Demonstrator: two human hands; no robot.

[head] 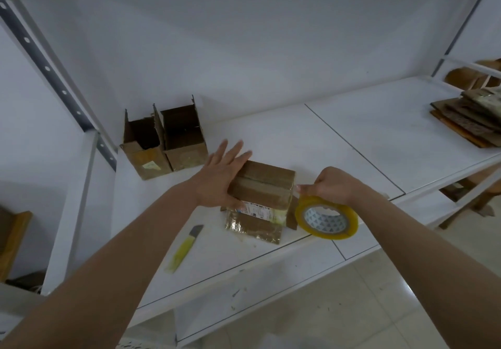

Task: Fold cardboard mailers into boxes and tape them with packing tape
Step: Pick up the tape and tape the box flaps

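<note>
A small brown cardboard box (267,186) with a white label lies on the white shelf (311,142), its flap spread toward me. My left hand (221,176) presses flat on the box's left side, fingers straight. My right hand (334,186) grips a roll of clear yellowish packing tape (326,218) just right of the box, thumb and finger pinching the tape's free end at the box's right edge.
Two folded open-top boxes (162,142) stand at the back left. A yellow utility knife (184,248) lies near the front edge. Flat cardboard mailers (471,117) are stacked at the far right. A metal shelf post (51,77) rises on the left.
</note>
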